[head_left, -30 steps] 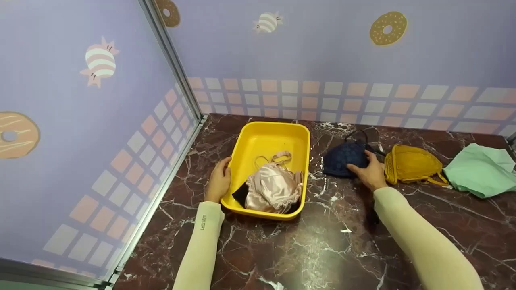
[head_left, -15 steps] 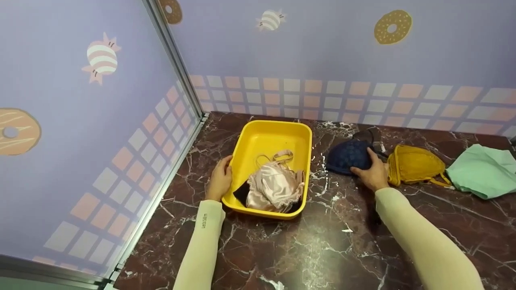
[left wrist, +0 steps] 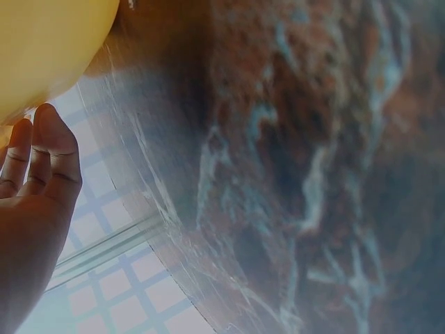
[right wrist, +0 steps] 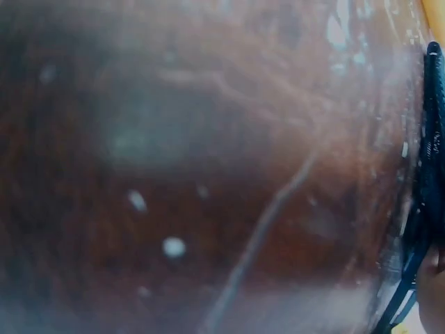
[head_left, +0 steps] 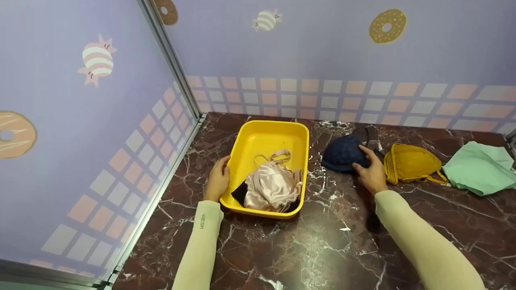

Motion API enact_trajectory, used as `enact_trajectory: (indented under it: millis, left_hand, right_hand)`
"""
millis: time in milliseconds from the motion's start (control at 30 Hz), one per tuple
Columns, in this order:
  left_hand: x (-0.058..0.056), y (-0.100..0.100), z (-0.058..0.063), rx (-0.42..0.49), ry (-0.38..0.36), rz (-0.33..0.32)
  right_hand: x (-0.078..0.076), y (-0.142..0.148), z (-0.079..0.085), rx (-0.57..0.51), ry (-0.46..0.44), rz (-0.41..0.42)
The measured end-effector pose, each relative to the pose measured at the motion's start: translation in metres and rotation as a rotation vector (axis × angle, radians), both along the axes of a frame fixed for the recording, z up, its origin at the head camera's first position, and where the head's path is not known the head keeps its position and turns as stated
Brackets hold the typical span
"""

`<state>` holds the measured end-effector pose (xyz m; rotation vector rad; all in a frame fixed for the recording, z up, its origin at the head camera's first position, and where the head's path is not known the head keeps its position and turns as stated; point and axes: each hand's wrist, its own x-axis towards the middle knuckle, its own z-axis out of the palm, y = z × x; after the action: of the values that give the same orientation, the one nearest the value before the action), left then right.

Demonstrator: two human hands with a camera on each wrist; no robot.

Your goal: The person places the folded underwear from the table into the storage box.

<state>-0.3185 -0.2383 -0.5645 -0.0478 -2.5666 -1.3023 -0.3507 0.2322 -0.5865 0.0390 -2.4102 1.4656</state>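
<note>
In the head view, my left hand [head_left: 217,180] holds the left side of a yellow plastic tray [head_left: 276,124]; the left wrist view shows bent fingers [left wrist: 61,163] against its outer wall. Inside the tray, toward the near end, lies a champagne satin bra [head_left: 274,186] with lace trim, over something black [head_left: 240,192]. To the tray's right, my right hand [head_left: 371,172] pinches the right side of a folded navy lace bra [head_left: 342,153] between thumb and fingers. A dark strap loops behind its cup. At the right wrist view's edge, only a strip of the navy bra [right wrist: 432,139] shows.
Just right of my right hand lies a folded mustard bra [head_left: 415,163] with a strap loose in front. Beyond it is a mint-green cloth [head_left: 479,168]. The dark marble tabletop [head_left: 282,253] meets patterned lilac walls [head_left: 322,52] at the back and left.
The navy bra has shifted slightly away from me, and its strap lies differently behind the cup. The right hand's fingers have moved on its edge. The left hand stays at the tray.
</note>
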Motion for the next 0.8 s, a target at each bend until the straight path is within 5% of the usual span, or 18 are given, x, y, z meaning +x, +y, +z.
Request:
enact_trajectory:
  millis: [433, 800]
  left_hand:
    - [0.001, -0.002, -0.001, 0.016, -0.008, 0.003]
    - [-0.001, 0.000, 0.001, 0.025, -0.017, -0.002]
  right_hand:
    - [0.004, -0.008, 0.023, 0.022, 0.103, 0.038]
    - [0.015, -0.011, 0.066, 0.064, 0.230, 0.059]
